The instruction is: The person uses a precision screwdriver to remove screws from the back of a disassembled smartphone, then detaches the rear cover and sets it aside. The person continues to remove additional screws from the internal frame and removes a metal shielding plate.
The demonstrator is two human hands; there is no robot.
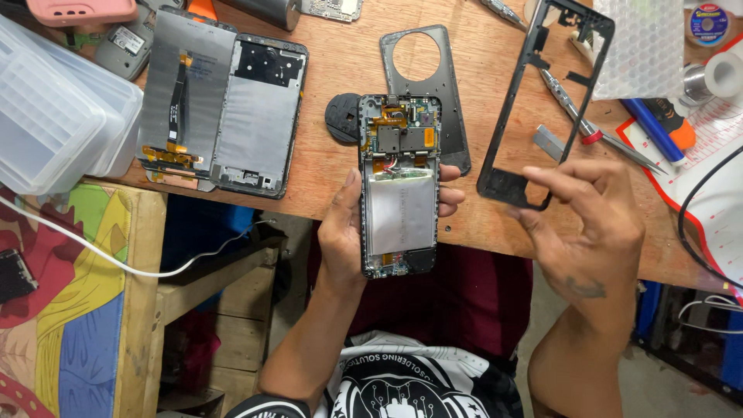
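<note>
Worn wooden workbench [333,85], orange-brown, scuffed and faintly scratched, running across the upper part of the view; front edge cutting diagonally downward to the right; even, soft light, no hard shadows; at lower left, a second wooden surface [143,310] of rough pale planks, partly covered by a painted sheet [70,325] in red, yellow, blue and green; beneath the bench, a plank frame [224,279] in shadow, dark and hard to read; at lower right, a strip of grey concrete floor [665,387], dusty and bare; at far right, a white mat [716,186] with red border lying on the benchtop.
</note>
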